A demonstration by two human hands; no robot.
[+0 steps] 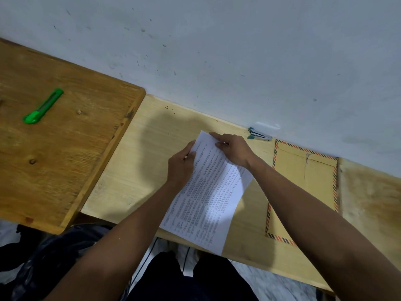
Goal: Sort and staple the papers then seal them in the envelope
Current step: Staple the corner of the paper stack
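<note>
We see the left hand (181,165) gripping the left edge of the papers (208,192) near their far end, thumb over the top sheet and fingers curled beneath. The right hand (233,149) rests on the far right corner of the papers, fingers bent and their tips pressing down on the sheet; we cannot tell whether it pinches the edge. The papers lie tilted on the pale table (141,170), their near end overhanging its front edge. They carry rows of small print that we cannot read. Just beyond the right hand, a stapler (260,135) sits against the wall (238,51). To the right lies a brown envelope (312,181) with a striped border, partly under the right forearm. On the darker wooden board (65,159) at left rests a green utility knife (43,106); we see no brand on it.
</note>
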